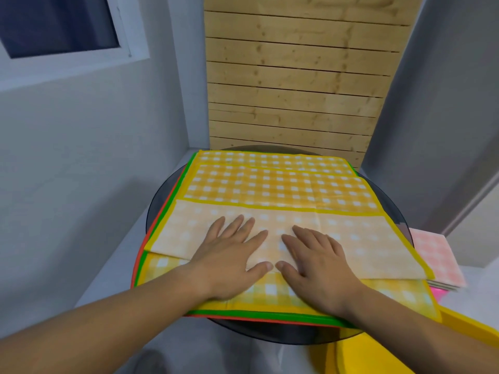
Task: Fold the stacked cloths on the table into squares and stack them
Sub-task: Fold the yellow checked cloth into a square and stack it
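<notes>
A stack of cloths (270, 182) is spread on the table (270, 334); left hand (229, 263) and right hand (321, 271) are laid on it toward six o'clock; a folded pile (434, 255) is set at three o'clock.

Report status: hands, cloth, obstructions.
Left hand and right hand flat, pressing yellow cloth. Cloth part-folded, not yet square. Nothing blocking.

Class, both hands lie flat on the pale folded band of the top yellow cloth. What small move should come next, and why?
Probably slide the left hand and right hand apart along the pale band, pressing it flat: both hands lie close together at its middle, while its outer ends have nothing holding them down.
</notes>
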